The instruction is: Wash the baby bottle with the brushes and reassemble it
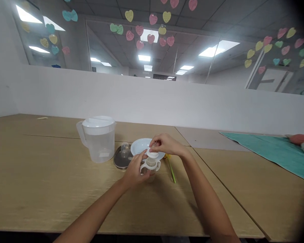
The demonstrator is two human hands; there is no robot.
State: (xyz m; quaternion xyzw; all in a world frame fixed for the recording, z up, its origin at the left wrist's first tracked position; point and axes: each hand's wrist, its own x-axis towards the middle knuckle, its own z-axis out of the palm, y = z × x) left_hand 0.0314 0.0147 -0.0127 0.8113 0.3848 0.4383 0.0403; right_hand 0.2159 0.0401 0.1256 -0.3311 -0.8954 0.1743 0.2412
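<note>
A clear bottle [151,171] with a white two-handled collar stands upright near the middle of the table. My left hand [136,171] is wrapped round its left side. Just above the bottle's neck, my right hand [164,144] pinches a white cap piece [152,154] with a clear top; whether the cap touches the neck I cannot tell. Behind them lies a pale blue-white plate [139,145]. To the left, a dark metal tray [120,162] holds a small clear cover [125,148].
A lidded clear pitcher [101,145] stands left of the tray. A green-handled brush [172,171] lies right of the bottle. On the far right, a teal cloth [273,148] bears a reddish item [301,139]. A white wall [147,98] borders the table's back.
</note>
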